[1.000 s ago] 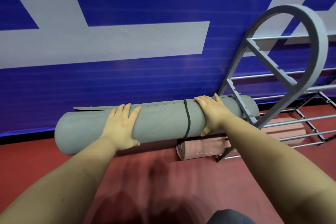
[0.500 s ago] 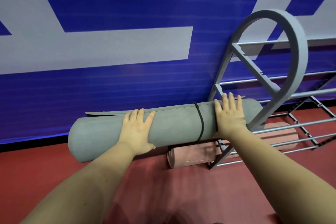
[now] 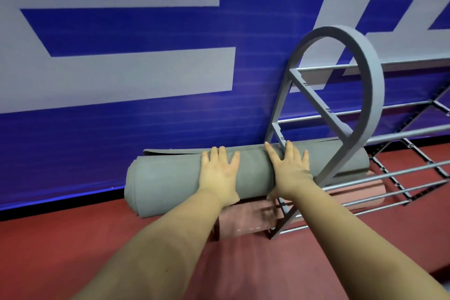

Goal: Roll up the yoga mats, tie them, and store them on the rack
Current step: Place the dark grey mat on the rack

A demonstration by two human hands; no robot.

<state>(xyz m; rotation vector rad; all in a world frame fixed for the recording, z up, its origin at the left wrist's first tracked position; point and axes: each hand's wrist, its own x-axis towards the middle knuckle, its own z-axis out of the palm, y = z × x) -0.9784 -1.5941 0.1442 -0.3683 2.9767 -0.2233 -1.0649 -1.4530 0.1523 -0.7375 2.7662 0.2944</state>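
Step in hand: storing. Grey rolled mat [image 3: 170, 185] lies level at lower centre of frame, its right end already passed through the rack [image 3: 370, 95] end-frame at centre right, left end still projecting outside. Left hand [image 3: 219, 173] flat on the roll, fingers spread. Right hand [image 3: 289, 170] beside it, fingers spread over the top, thumb under the lower edge. Judged next move: push rightward along the rails until the roll sits fully inside. Mat looks tightly wound; outer flap edge lifts slightly along the top. Tie not visible. Pink rolled mat [image 3: 246, 219] sits on the tier below.
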